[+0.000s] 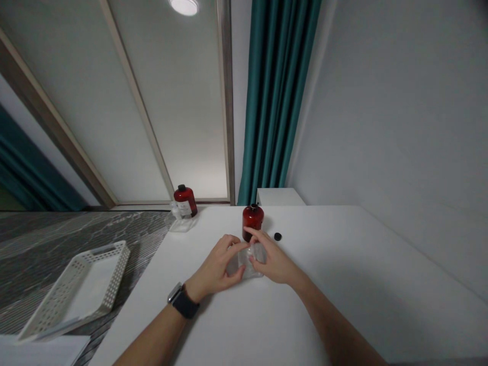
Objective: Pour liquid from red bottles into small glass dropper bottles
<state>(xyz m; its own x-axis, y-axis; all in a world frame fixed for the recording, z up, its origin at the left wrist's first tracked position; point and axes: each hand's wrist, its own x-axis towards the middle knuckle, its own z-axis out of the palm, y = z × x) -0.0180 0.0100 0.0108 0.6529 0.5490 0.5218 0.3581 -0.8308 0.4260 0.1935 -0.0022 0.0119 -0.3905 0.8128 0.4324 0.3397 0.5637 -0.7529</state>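
Note:
On the white table (305, 300), a crumpled clear plastic bag (249, 269) lies between my two hands. My left hand (219, 267), with a dark watch at the wrist, curls round the bag's left side, thumb and fingers bent toward it. From the right, my right hand (275, 262) closes thumb and fingers on a small see-through piece (252, 251) at the bag; its exact kind is too blurred to tell. Just behind the fingers stands an uncapped dark red bottle (252, 217), its lower part partly hidden. A black cap (278, 236) lies to its right.
A second red bottle (185, 202), with black cap and white label, stands at the table's far left corner beside clear plastic packaging (183, 224). Left of the table is a white perforated basket (118, 259). A white box-like surface (280, 196) sits beyond the far edge.

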